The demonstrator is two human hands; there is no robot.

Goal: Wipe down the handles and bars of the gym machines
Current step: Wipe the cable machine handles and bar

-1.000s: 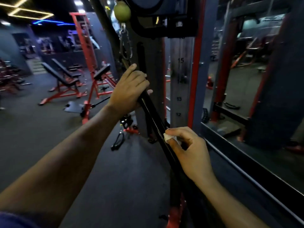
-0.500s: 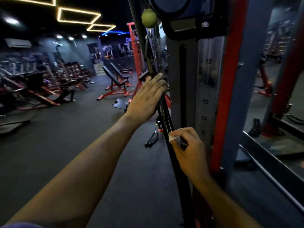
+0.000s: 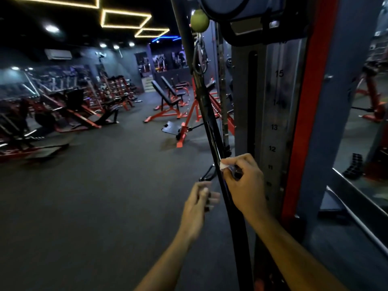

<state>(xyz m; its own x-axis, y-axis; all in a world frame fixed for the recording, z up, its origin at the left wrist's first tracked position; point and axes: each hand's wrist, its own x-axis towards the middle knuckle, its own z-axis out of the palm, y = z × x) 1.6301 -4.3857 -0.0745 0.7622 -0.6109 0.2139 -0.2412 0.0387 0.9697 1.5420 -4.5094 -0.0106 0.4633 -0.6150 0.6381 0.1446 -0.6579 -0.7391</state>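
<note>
A long black bar [image 3: 212, 131] hangs from a carabiner [image 3: 199, 57] under a green ball [image 3: 199, 19] on the cable machine. My right hand [image 3: 243, 185] pinches a small white cloth [image 3: 224, 165] against the bar at mid height. My left hand [image 3: 198, 203] is off the bar, blurred, just left of it and below the cloth, fingers loosely curled with nothing in them.
The machine's grey upright with numbered weight marks [image 3: 275, 127] and a red post [image 3: 304, 122] stand right behind the bar. A mirror [image 3: 365, 122] is at the right. Red benches [image 3: 168, 101] and racks fill the dark floor to the left.
My left hand let go of the bar's upper part and dropped down to below my right hand. The right hand stays on the bar with the cloth. The view turned left.
</note>
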